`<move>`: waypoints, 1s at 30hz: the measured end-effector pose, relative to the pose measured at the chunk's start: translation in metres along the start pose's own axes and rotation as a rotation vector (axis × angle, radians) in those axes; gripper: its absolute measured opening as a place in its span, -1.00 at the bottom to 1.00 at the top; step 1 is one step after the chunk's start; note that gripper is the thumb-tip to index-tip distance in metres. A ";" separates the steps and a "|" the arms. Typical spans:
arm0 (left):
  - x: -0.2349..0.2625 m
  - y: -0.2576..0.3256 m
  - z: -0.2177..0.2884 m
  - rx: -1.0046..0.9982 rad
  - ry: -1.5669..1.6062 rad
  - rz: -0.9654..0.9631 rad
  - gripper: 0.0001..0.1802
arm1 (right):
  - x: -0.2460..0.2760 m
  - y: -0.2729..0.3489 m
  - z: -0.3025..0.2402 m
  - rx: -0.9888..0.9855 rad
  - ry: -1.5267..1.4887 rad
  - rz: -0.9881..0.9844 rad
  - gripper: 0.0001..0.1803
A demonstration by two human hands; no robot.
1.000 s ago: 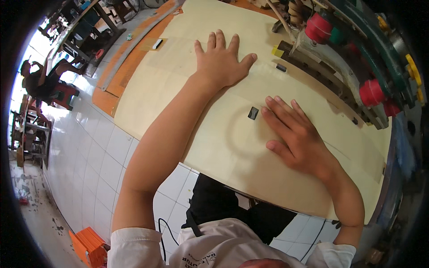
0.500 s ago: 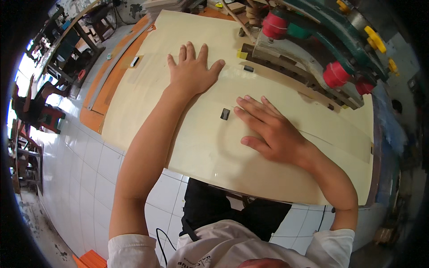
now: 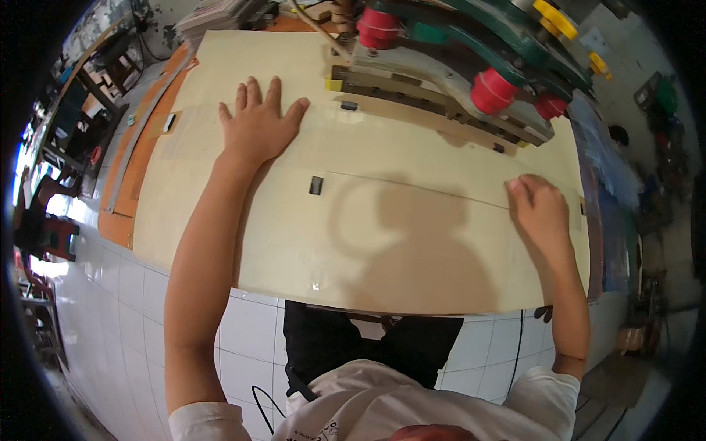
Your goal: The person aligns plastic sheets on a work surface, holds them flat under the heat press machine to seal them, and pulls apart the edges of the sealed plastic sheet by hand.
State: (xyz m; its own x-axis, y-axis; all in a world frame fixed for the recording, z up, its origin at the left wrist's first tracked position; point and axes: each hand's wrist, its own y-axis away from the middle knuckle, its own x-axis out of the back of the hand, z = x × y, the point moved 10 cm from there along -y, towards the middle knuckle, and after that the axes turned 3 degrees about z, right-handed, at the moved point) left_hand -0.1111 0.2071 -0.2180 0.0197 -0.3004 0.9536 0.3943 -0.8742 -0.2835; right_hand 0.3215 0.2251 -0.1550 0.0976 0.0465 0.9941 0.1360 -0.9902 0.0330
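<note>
My left hand [image 3: 259, 128] lies flat with fingers spread on a large cream board [image 3: 193, 158] that covers the table. On this board, in front of me, rests a thin cream sheet [image 3: 412, 250], its straight far edge showing as a fine line. My right hand [image 3: 543, 209] is at the right end of that line, fingers curled and thumb against them. What they hold, if anything, is hidden. A small dark block [image 3: 316, 185] sits by the sheet's far left corner. Two more dark blocks [image 3: 349, 106] [image 3: 498, 148] lie below the machine's bar.
A green machine [image 3: 485, 44] with red knobs [image 3: 494, 91] and a long metal bar [image 3: 434, 103] overhangs the board's far side. Stacked sheets [image 3: 217, 18] stand at the back left. Clear plastic [image 3: 607, 162] hangs at the right. A metal strip [image 3: 136, 140] lies on the orange tabletop.
My right hand has moved right, from flat fingers near the middle to a curled hand by the sheet's far right end. The view has shifted right; my left hand stays flat on the board.
</note>
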 end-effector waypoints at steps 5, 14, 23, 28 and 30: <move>-0.002 -0.004 0.006 0.007 -0.013 -0.039 -0.13 | -0.019 -0.057 0.084 0.207 -0.233 0.375 -0.41; 0.000 -0.002 0.005 -0.016 0.009 -0.039 -0.16 | -0.045 -0.068 0.086 0.170 -0.071 0.241 -0.28; -0.005 -0.005 0.000 0.029 -0.012 -0.083 -0.15 | -0.045 -0.068 0.088 0.170 -0.060 0.256 -0.27; -0.006 -0.005 0.000 0.023 -0.009 -0.087 -0.14 | -0.045 -0.068 0.088 0.163 -0.025 0.255 -0.26; -0.005 -0.005 0.000 0.025 -0.008 -0.088 -0.15 | -0.045 -0.068 0.088 0.162 -0.027 0.253 -0.27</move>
State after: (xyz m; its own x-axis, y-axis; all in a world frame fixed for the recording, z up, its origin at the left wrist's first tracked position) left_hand -0.1130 0.2130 -0.2212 -0.0090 -0.2194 0.9756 0.4181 -0.8871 -0.1957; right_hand 0.3944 0.3022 -0.2114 0.1740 -0.1937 0.9655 0.2596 -0.9368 -0.2347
